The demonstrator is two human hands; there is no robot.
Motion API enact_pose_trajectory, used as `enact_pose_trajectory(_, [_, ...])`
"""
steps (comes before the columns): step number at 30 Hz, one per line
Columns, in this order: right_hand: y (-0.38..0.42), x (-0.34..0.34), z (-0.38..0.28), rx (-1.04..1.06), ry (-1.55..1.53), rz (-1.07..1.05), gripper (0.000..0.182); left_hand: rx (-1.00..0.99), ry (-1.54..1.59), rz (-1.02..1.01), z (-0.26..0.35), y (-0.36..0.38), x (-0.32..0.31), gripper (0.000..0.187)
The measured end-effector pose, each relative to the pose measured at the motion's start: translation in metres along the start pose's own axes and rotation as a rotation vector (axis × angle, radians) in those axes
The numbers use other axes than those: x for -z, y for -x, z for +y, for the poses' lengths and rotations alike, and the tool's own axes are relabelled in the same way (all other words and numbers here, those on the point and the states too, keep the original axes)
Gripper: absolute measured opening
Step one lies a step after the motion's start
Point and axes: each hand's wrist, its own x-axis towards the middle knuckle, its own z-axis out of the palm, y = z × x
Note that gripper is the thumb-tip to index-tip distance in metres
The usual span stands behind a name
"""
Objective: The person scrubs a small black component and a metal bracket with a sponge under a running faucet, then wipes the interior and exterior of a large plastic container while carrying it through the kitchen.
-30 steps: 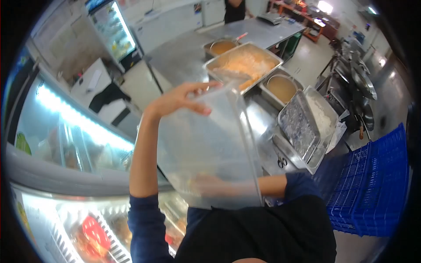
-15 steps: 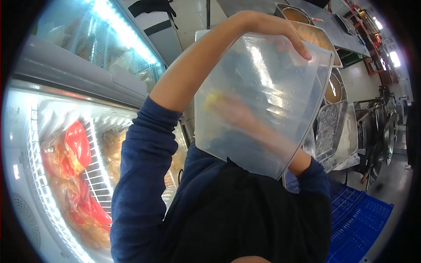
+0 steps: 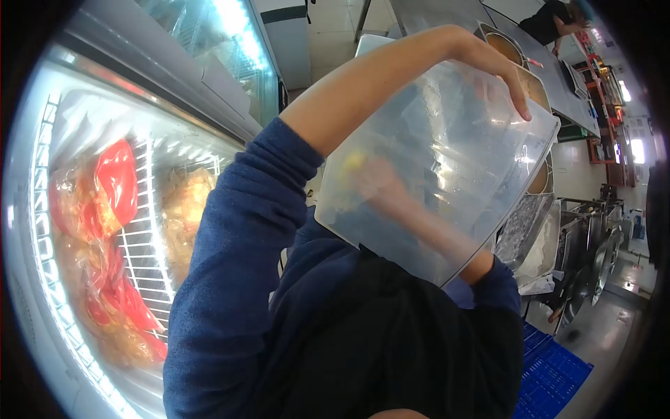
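Note:
A large translucent plastic container [image 3: 419, 140] is tilted in front of my chest, its open end facing right. My left arm arches over its top, and my left hand [image 3: 499, 66] grips it near the upper rim, fingers bent over the side. Inside, seen blurred through the wall, my right hand [image 3: 377, 178] presses a yellow sponge [image 3: 354, 162] toward the container's closed end. The right forearm enters through the open end. Wet streaks or glare show on the plastic.
To the left, a lit fridge [image 3: 91, 91] holds bagged food [image 3: 115, 181] on a white wire rack [image 3: 143, 269]. Metal pans [image 3: 506, 45] stand on a steel counter at upper right, with another person [image 3: 548, 24] beyond. A blue plastic crate [image 3: 551, 370] sits at lower right.
The view has shifted, and the container appears farther right and more tilted. My right hand and the sponge have moved slightly within it. Another person has come more into view at upper right.

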Motion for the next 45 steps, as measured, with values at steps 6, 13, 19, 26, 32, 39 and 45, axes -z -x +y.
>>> enact_pose_trajectory(6, [-0.051,0.061,0.005,-0.515,-0.616,0.209,0.035,0.012,-0.064,-0.026,0.006,0.010,0.000,0.096])
enact_pose_trajectory(13, [0.000,0.025,-0.028,-0.304,-0.273,0.020,0.045,-0.147,-0.016,-0.042,0.011,0.021,-0.011,0.073])
enact_pose_trajectory(19, [-0.007,0.051,0.014,0.011,0.062,0.258,0.028,-0.065,0.081,-0.048,0.009,0.017,-0.020,0.078])
enact_pose_trajectory(26, [0.020,0.004,-0.027,-0.439,-0.029,0.126,0.044,-0.084,-0.069,0.086,-0.005,0.026,-0.013,0.078])
enact_pose_trajectory(32, [0.003,0.033,0.018,-0.081,0.283,0.257,0.027,-0.084,0.132,0.070,-0.039,-0.016,-0.014,0.097])
enact_pose_trajectory(39, [0.000,0.049,0.006,0.082,0.265,0.343,0.029,0.062,0.142,0.048,-0.033,-0.010,-0.020,0.109])
enact_pose_trajectory(45, [0.020,0.004,0.001,-0.155,0.160,-0.146,0.044,0.035,0.096,0.053,-0.028,-0.009,-0.012,0.109])
